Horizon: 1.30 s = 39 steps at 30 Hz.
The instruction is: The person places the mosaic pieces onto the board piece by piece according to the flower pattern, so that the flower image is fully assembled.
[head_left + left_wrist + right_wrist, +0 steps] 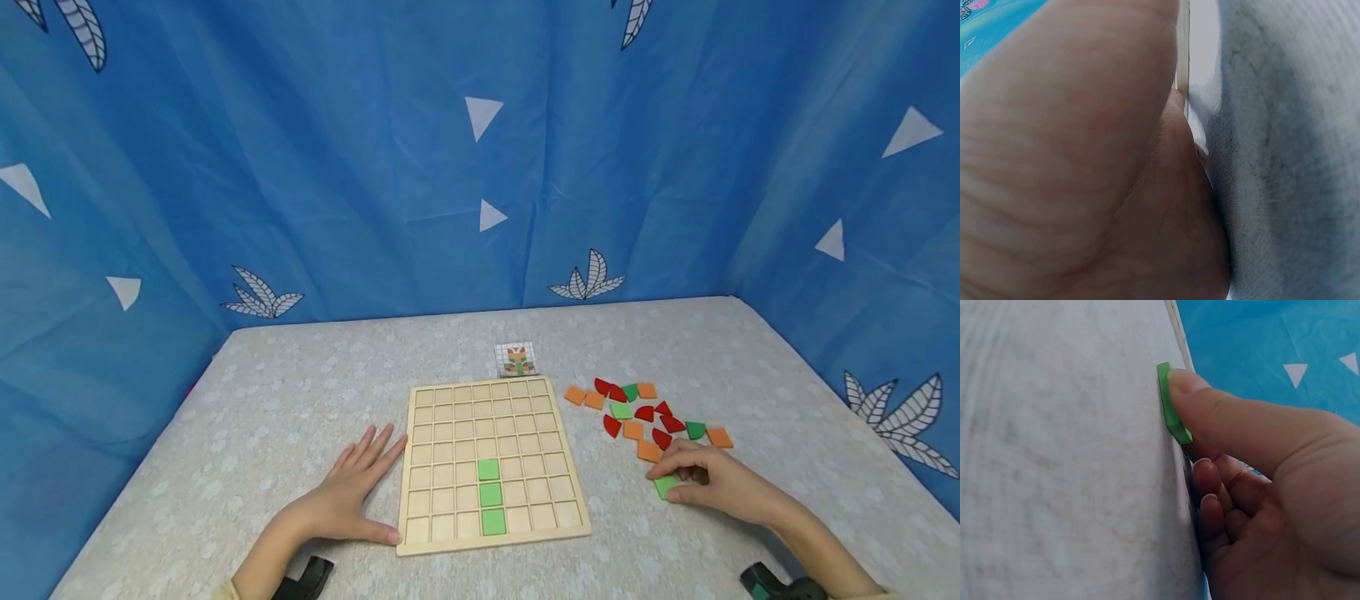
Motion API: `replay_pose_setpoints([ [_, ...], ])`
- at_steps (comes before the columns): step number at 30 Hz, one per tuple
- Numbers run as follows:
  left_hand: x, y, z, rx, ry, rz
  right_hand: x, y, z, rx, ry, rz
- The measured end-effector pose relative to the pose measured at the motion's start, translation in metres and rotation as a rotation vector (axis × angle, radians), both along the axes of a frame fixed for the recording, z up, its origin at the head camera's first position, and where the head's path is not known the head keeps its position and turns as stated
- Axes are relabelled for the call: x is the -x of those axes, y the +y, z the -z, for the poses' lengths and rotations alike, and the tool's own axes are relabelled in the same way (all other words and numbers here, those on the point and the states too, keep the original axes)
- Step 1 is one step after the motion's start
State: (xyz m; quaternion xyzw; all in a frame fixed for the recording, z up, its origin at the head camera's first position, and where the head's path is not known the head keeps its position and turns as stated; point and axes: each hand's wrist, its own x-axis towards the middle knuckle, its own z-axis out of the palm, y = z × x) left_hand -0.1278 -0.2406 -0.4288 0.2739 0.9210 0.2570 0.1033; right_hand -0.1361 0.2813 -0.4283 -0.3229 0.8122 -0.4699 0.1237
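A black wrist device [306, 577], nearest the camera, sits at the left wrist. The left hand [345, 492] lies on the flower-patterned tablecloth [300, 400], fingers straight and spread, holding nothing; its forefinger and thumb touch the left side of a wooden grid board [443, 476]. Three light green square tiles [491, 495] fill the nearest three cells of the board's middle column. Just beyond the far edge is a small pattern card [516, 359]. Right of the board lie scattered orange squares [633, 430], red quarter-circles [644, 413], dark green pieces [695, 431] and a loose light green square [621, 411]. Nearer than these, the right hand [712, 479] pinches another light green tile [663, 486] between thumb and fingertips; whether that tile touches the cloth, I cannot tell.
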Motion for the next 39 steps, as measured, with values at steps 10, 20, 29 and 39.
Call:
replay_pose_setpoints([
  [10,0.001,0.001,0.000,0.006,-0.004,-0.006,-0.002,-0.003,-0.001,-0.044,0.017,0.068],
  [20,-0.001,0.002,-0.002,0.006,-0.020,-0.010,0.001,-0.019,-0.017,-0.022,-0.078,0.154],
  [29,0.000,0.000,0.000,0.002,-0.012,-0.001,0.017,-0.090,-0.046,0.090,-0.137,0.220],
  [39,0.000,0.001,0.001,0.012,-0.009,-0.011,0.033,-0.150,-0.041,0.196,-0.159,0.182],
])
